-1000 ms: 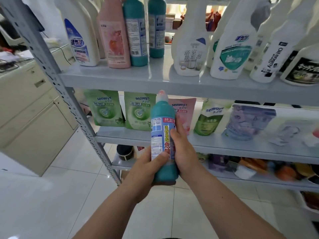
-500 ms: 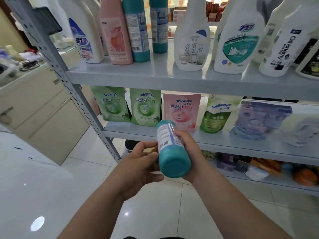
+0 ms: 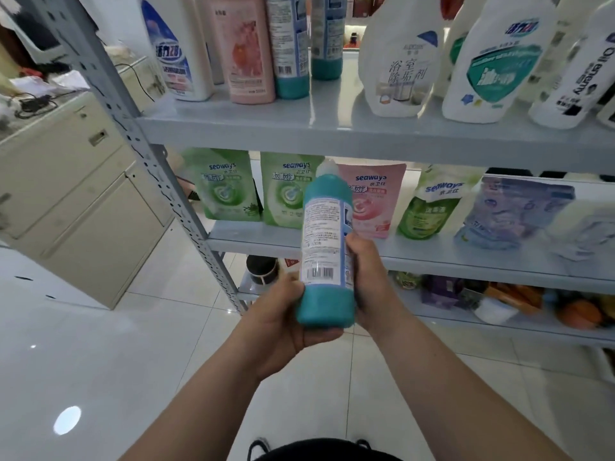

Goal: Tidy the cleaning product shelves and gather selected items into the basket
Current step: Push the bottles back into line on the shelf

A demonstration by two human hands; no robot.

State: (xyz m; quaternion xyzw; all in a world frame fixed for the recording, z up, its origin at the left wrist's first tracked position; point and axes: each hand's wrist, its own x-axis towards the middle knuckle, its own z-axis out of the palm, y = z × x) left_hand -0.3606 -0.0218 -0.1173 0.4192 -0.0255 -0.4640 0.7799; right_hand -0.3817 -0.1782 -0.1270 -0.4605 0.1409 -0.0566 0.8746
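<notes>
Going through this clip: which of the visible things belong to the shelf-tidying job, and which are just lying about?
Job in hand:
- teal bottle, gripped by left hand and right hand
- top shelf with pink bottle and spray bottle
- pouches on the shelf below

Lying about:
- cabinet
- cables on top of it

No basket shows.

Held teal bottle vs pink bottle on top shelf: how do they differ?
The teal bottle is gripped off the shelf by the left hand and right hand; the pink bottle stands on the top shelf. The teal bottle's white cap shows; the pink bottle's top is cropped. Both carry printed labels.
</notes>
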